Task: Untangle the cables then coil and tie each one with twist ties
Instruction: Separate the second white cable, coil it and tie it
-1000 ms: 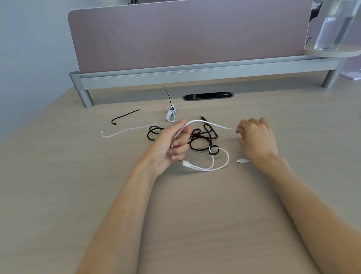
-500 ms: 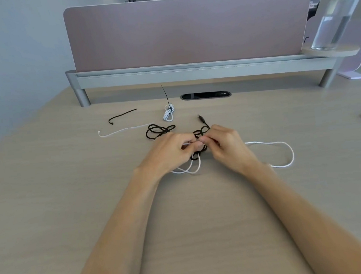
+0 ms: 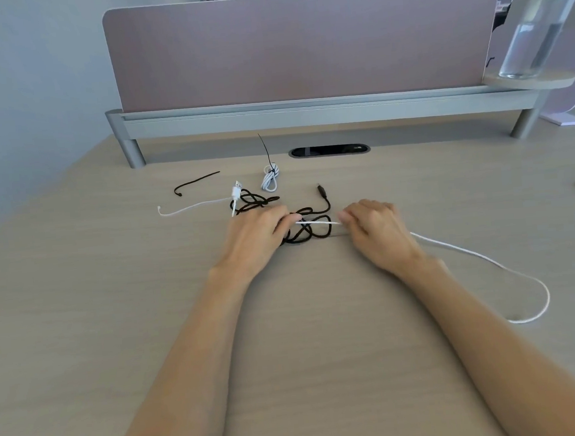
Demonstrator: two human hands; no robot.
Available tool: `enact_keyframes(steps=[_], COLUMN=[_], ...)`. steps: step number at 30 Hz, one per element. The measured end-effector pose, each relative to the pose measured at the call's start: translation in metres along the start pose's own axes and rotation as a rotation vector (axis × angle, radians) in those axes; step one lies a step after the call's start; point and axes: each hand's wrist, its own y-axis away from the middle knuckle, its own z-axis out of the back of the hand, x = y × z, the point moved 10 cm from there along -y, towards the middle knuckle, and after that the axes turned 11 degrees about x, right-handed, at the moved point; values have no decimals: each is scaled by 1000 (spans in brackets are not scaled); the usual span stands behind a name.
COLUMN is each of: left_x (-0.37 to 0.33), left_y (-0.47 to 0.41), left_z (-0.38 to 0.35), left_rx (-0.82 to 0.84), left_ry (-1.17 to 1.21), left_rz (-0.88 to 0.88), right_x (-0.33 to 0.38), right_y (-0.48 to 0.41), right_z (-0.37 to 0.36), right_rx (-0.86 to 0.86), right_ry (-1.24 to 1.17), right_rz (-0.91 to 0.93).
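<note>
Hands have pulled apart since half a second ago. Left hand pinches white cable at left edge of black cable tangle. Right hand pinches it at the right edge, so the strand runs taut across the tangle. Slack loop right of tangle is bigger now. White USB plug now up-left of tangle. Tied white coil behind tangle, unchanged.
</note>
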Motion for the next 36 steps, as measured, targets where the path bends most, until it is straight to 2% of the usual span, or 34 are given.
enact_keyframes(steps=[2,4,8,12,15,17,20,25,34,36], left_x=[-5,-2,13,31,33,31,21,11,1,-1], left_y=[0,-1,0,-3,-3,-3,-2,0,2,2], left_z=[-3,-8,-21,-29,-32,-31,-29,-28,-12,-10], left_rx=[-8,19,137,199,241,229,195,198,47,26], left_ry=[36,117,255,338,328,298,262,287,278,256], left_rz=[-44,-69,-90,-40,-21,-36,-89,-98,-137,-172], right_x=[28,40,2,-31,-40,-29,5,44,39,36], right_y=[0,0,-2,4,5,4,4,1,-1,-2], right_z=[-12,-16,0,3,5,9,20,-8,-19,-16], right_rx=[95,116,-24,34,25,-40,-146,-38,81,65], right_ry=[-168,-218,-145,-28,-11,-50,-89,46,-156,-191], right_rz=[163,234,-15,-241,-300,-237,-5,242,235,221])
